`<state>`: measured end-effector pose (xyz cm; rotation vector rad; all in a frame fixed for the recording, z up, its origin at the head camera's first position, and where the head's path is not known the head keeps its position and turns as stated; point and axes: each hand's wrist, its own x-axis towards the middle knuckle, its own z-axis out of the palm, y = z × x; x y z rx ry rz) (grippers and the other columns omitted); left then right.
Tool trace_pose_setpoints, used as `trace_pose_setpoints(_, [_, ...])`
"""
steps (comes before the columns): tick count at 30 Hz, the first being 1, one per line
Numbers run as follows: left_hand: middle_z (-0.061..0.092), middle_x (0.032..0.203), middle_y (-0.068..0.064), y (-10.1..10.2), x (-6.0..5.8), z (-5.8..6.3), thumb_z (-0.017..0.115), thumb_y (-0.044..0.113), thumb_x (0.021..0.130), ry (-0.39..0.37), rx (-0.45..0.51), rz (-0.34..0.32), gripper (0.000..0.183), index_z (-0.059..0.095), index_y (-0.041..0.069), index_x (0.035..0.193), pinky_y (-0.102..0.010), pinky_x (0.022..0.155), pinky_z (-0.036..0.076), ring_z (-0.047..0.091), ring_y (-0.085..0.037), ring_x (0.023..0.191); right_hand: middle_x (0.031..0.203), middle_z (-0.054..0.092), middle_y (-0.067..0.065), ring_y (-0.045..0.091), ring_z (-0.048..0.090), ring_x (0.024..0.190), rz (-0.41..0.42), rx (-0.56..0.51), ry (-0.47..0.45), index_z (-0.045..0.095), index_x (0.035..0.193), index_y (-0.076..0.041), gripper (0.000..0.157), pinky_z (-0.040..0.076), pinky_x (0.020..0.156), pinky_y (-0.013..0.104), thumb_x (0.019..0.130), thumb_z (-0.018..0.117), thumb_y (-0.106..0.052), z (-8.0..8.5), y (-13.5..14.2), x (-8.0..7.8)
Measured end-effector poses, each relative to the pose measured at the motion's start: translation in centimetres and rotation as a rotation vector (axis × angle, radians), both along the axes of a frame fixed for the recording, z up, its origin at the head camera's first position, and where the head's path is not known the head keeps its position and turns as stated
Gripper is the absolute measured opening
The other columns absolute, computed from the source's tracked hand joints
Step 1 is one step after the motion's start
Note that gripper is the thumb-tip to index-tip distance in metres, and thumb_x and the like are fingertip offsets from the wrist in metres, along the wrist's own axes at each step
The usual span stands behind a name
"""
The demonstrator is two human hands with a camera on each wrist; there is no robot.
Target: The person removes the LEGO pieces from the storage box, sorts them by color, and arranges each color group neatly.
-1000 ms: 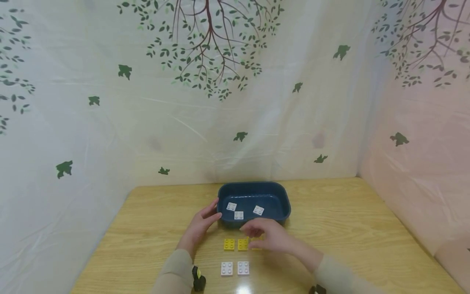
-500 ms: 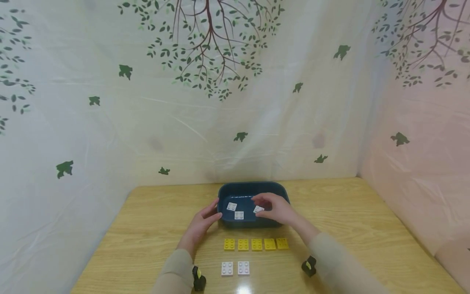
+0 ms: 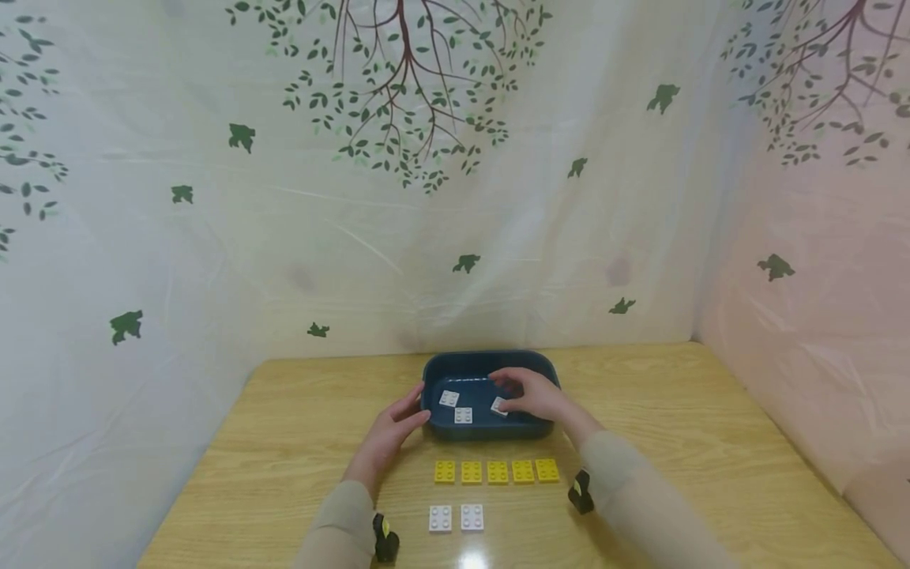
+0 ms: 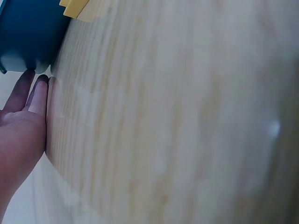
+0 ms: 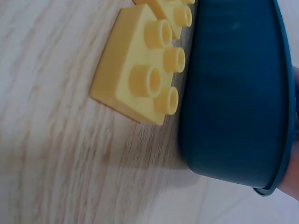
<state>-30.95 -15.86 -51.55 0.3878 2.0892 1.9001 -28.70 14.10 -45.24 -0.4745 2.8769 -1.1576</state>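
One beige sleeve (image 3: 325, 531) lies farthest left over the light wood-grain surface (image 3: 298, 442), a small black wrist device with a yellow mark (image 3: 385, 539) on its inner side. Beyond the cuff, the left hand (image 3: 384, 438) has its fingers straight and slightly spread, touching the left end of a dark-blue, round-cornered tub (image 3: 490, 431), its thumb apart from them at the front corner; the left wrist view shows the fingertips against the outer wall.

Nearest the viewer, two white four-studded square bricks (image 3: 440, 519) sit side by side, a small gap between them, studs up. Behind them, before the tub, runs a row of five yellow studded bricks (image 3: 498, 472), close but apart.

Inside the tub, a white brick lying askew (image 3: 449, 398) is at the left; a squarer-set white brick (image 3: 464, 415) lies just right of it, nearer the front wall. Farther right, a third white brick (image 3: 496, 404) is partly covered by the thumb of the right hand (image 3: 532, 391), which is inside the tub, forefinger curved and apart from the thumb; I cannot tell whether its fingers pinch that brick. A second black wrist device (image 3: 581, 491) and the other beige sleeve (image 3: 633, 490) follow, then a pink-tinged, leaf-printed sheet (image 3: 803, 379)
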Motion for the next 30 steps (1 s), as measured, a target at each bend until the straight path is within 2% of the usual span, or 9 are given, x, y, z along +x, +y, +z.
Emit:
trace_pose_setpoints(5, [0.041, 0.154, -0.004, 0.0, 0.0, 0.0, 0.065, 0.025, 0.097, -0.004, -0.005, 0.003, 0.058, 0.044, 0.031, 0.150, -0.056, 0.114, 0.025, 0.035, -0.029, 0.143, 0.122, 0.065, 0.008, 0.026, 0.060, 0.109, -0.032, 0.008, -0.073, 0.062, 0.132, -0.008, 0.051, 0.047, 0.099, 0.048, 0.083, 0.079, -0.008, -0.4, 0.0, -0.8])
trace_pose_setpoints(9, [0.042, 0.154, -0.004, 0.1, -0.1, -0.1, 0.066, 0.025, 0.097, -0.002, -0.004, 0.006, 0.058, 0.045, 0.029, 0.150, -0.056, 0.114, 0.025, 0.035, -0.029, 0.142, 0.124, 0.064, 0.007, 0.025, 0.062, 0.108, -0.066, 0.013, -0.132, 0.062, 0.132, -0.010, 0.052, 0.048, 0.098, 0.047, 0.083, 0.080, -0.008, -0.7, 0.1, -1.2])
trace_pose_setpoints(15, [0.042, 0.153, -0.007, 0.1, -0.2, -0.2, 0.065, 0.022, 0.097, 0.022, -0.003, 0.010, 0.058, 0.045, 0.025, 0.151, -0.056, 0.114, 0.026, 0.036, -0.030, 0.141, 0.122, 0.064, 0.009, 0.025, 0.062, 0.104, -0.060, 0.027, -0.167, 0.065, 0.129, -0.007, 0.050, 0.050, 0.095, 0.045, 0.081, 0.081, -0.006, -1.0, 0.3, -1.7])
trace_pose_setpoints(30, [0.042, 0.154, -0.006, 0.0, -0.1, 0.0, 0.066, 0.025, 0.097, 0.025, -0.015, 0.009, 0.058, 0.044, 0.027, 0.151, -0.056, 0.114, 0.025, 0.035, -0.031, 0.142, 0.115, 0.068, 0.006, 0.023, 0.062, 0.103, -0.037, 0.067, -0.196, 0.069, 0.119, -0.006, 0.043, 0.050, 0.095, 0.044, 0.079, 0.083, -0.007, -1.5, 0.1, -2.4])
